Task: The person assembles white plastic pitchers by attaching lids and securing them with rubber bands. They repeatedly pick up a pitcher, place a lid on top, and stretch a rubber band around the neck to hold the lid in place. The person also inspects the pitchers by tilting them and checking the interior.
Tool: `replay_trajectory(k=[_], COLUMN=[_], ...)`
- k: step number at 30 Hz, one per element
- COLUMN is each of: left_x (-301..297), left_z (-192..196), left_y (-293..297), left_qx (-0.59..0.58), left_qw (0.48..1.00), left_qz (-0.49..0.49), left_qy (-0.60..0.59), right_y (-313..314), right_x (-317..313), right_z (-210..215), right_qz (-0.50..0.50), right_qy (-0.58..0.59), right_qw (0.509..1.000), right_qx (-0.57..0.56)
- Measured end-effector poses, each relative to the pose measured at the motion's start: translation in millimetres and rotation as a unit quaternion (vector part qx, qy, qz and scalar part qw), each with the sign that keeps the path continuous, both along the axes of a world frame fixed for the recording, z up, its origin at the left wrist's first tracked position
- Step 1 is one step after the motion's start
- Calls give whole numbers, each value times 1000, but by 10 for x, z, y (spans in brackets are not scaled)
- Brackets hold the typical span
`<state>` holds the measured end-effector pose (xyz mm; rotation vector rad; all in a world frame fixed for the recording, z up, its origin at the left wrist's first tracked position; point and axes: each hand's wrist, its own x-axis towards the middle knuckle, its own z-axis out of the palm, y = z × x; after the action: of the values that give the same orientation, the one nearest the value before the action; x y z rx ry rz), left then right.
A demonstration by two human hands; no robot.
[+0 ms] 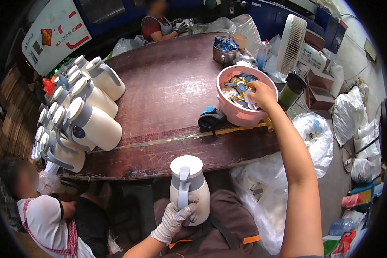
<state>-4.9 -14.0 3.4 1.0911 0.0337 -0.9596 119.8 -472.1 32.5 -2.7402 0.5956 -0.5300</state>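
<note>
A cream insulated jug [203, 200] with a grey collar and handle stands upright on my lap, just in front of the table edge. My left hand [172, 221], in a striped knit glove, is closed round its handle. Stretched out over the table, my bare right hand [263, 95] dips into a pink bucket [240, 115]. Its fingers are curled over a heap of dark blue and white tags [238, 88] with gold cords. What they pinch, if anything, is hard to make out.
Several similar jugs [101, 124] crowd the table's left end. A blue-and-black strap roll [210, 118] lies left of the bucket; a metal pot [224, 56], dark green bottle [292, 90] and white fan [292, 43] surround it. Co-workers sit at lower left [47, 215] and far side [157, 26].
</note>
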Motion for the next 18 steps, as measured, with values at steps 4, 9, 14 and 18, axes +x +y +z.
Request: replay_trajectory(k=[4, 9, 14, 18], left_x=[-28, 17, 78, 125], left_z=[-90, -110, -122, -127], left_y=[-50, -29, 4, 69], left_qx=[-49, -95, -1, -21], left_qw=[999, 989, 998, 999], left_qz=[-3, 64, 51, 38], left_qy=[-10, 98, 49, 14], right_y=[99, 909, 2194, 2606], right_x=[-134, -813, -1565, -1800], right_z=[26, -52, -574, -792], right_qz=[-21, 26, 42, 94], right_qy=[-268, -380, -184, -64], right_qw=[956, 759, 615, 562], right_qx=[121, 529, 766, 819])
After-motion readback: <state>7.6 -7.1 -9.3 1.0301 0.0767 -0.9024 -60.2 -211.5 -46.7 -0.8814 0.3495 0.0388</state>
